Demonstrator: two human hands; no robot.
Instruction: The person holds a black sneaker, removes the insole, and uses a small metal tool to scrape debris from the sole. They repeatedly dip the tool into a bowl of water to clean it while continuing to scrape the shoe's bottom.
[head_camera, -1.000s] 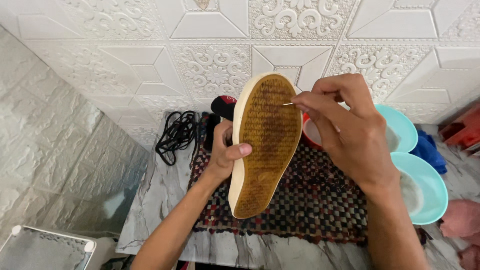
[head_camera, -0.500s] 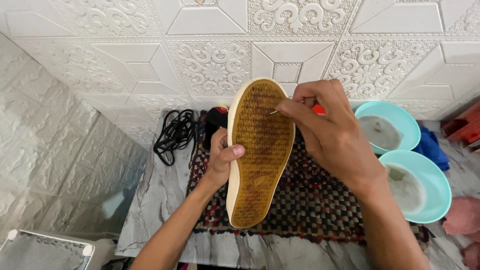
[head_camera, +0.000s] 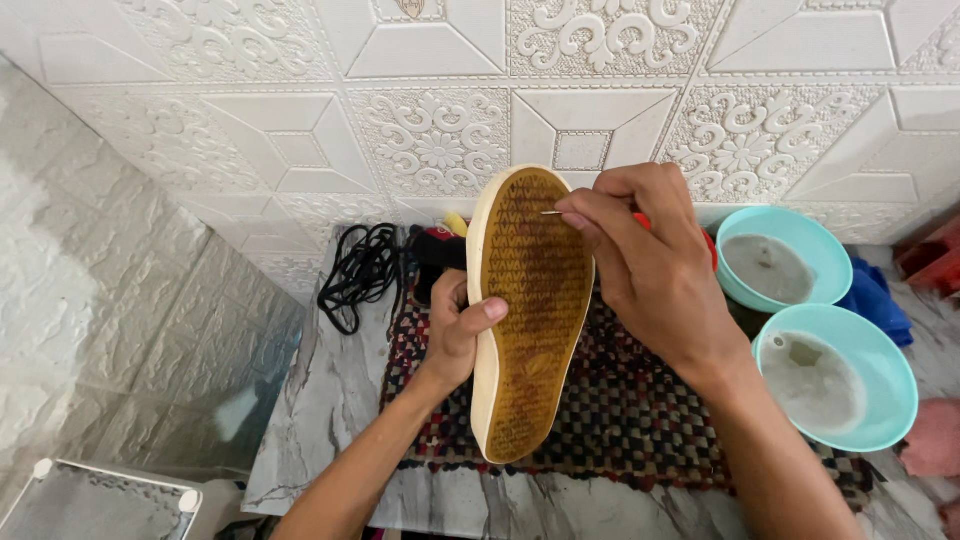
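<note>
Shoe: being held sole-up above the woven mat, now slightly lower and nearer the mat's left edge than a moment ago. Left hand: being kept closed around the sole's edge. Right hand: fingers being pinched on a thin metal pick, tip being pressed into toe-end tread grooves, picking apparently continuing.

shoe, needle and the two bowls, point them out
shoe (head_camera: 530, 320), head view, middle of the amber sole
needle (head_camera: 551, 212), head view, bare metal tip past the fingers
far bowl (head_camera: 812, 228), head view, teal rim
near bowl (head_camera: 900, 370), head view, right rim
</note>
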